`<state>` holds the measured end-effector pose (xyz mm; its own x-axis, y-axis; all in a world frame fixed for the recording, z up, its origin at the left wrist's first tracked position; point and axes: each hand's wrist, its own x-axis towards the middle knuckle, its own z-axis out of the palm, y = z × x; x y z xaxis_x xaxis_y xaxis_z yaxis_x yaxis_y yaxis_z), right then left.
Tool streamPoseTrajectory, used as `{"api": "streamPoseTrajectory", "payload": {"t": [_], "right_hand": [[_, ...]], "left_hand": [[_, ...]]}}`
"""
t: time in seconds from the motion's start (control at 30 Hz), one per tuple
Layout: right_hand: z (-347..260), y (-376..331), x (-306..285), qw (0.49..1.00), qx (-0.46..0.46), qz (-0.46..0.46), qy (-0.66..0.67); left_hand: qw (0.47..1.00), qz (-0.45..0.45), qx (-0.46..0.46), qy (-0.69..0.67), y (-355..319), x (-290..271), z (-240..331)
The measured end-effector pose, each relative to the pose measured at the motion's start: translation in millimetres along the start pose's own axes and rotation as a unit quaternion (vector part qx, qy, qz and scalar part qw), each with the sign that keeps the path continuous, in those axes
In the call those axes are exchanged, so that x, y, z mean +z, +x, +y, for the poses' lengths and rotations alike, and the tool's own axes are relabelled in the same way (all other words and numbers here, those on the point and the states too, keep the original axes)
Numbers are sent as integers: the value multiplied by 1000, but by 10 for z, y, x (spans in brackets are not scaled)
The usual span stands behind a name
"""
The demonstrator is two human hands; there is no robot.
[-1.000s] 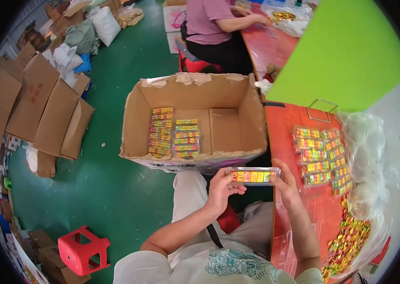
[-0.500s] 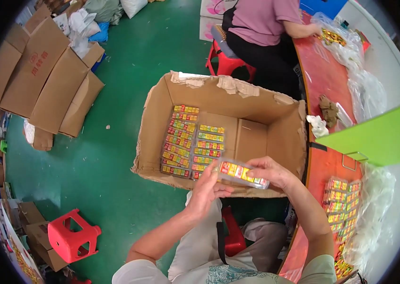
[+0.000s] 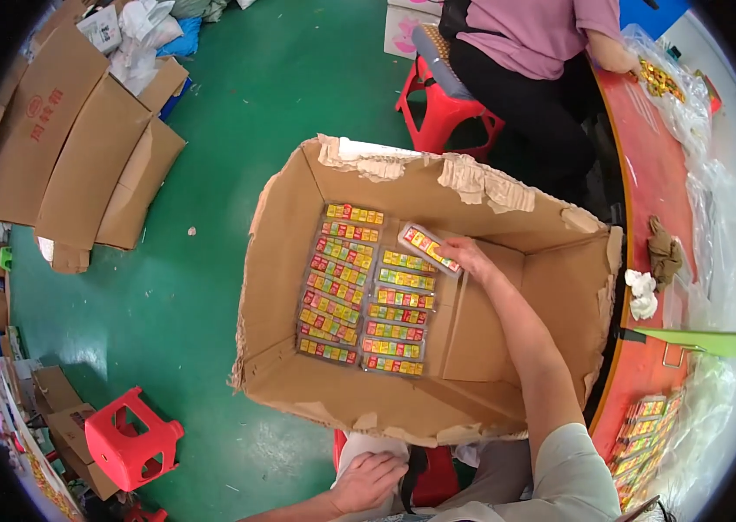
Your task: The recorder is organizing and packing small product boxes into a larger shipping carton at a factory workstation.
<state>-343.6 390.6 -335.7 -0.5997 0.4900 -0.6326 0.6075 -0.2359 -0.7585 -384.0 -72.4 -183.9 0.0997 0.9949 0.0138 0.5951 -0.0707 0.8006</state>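
Currently right hand [image 3: 467, 256] grasps long clear-plastic tray [image 3: 403, 232] of red-yellow pieces [image 3: 421, 243], fingers on right end, over brown cardboard box [image 3: 570, 300]; left hand [image 3: 371, 481] released, resting on pale trouser leg [image 3: 370, 442].

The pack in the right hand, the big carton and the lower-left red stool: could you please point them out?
Pack [image 3: 426, 246], head view: middle of its upper side.
Carton [image 3: 416, 198], head view: far inner wall.
Red stool [image 3: 114, 448], head view: its seat.

Matt cardboard box [image 3: 274, 261], glossy plastic pack [image 3: 426, 246]
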Motion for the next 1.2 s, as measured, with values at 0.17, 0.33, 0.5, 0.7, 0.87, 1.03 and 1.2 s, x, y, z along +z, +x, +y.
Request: {"api": "streamPoseTrajectory", "payload": {"t": [0.17, 0.33, 0.5, 0.7, 0.87, 1.03, 1.2], "right_hand": [[104, 498, -79, 998, -27, 8, -58], [295, 778, -141, 986, -47, 1, -158], [67, 732, -119, 983, -23, -66, -167], [116, 897, -16, 953, -27, -58, -297], [-150, 825, 52, 938, 23, -104, -330], [-93, 815, 199, 890, -15, -61, -452], [-296, 477, 450, 866, -112, 81, -480]], "left_hand": [[999, 38, -1, 21, -13, 71, -93], [999, 29, -7, 38, -97, 175, -189], [997, 15, -13, 70, -115, 247, -224], [998, 33, -7, 46, -28, 202, -212], [998, 20, -3, 58, -61, 207, -221], [999, 9, 6, 34, -53, 156, -230], [1000, 6, 5, 25, -66, 131, -210]]}}
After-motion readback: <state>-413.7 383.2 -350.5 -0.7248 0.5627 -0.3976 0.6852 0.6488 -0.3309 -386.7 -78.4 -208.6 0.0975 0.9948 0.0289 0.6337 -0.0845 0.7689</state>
